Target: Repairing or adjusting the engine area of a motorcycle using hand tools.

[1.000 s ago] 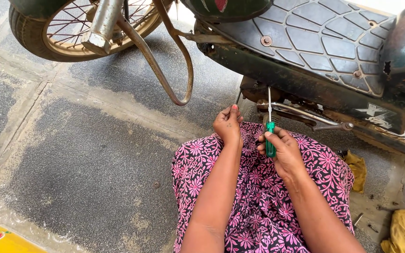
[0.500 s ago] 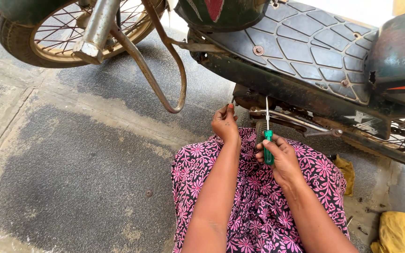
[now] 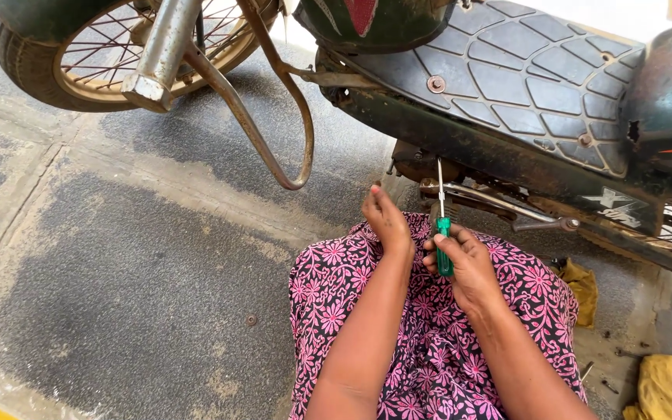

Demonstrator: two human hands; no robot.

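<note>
Since the earlier frame, little has shifted: your right hand (image 3: 464, 264) grips the screwdriver (image 3: 444, 241), tip under the scooter (image 3: 523, 101); your open left hand (image 3: 386, 222) rests beside it. Keep the shaft straight.

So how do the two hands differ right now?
The right hand is closed around a green-handled screwdriver, shaft pointing up at the scooter's underside; the left hand is empty, fingers extended toward it. The right sits nearer the body. Both hover above the floral-clothed lap.
</note>
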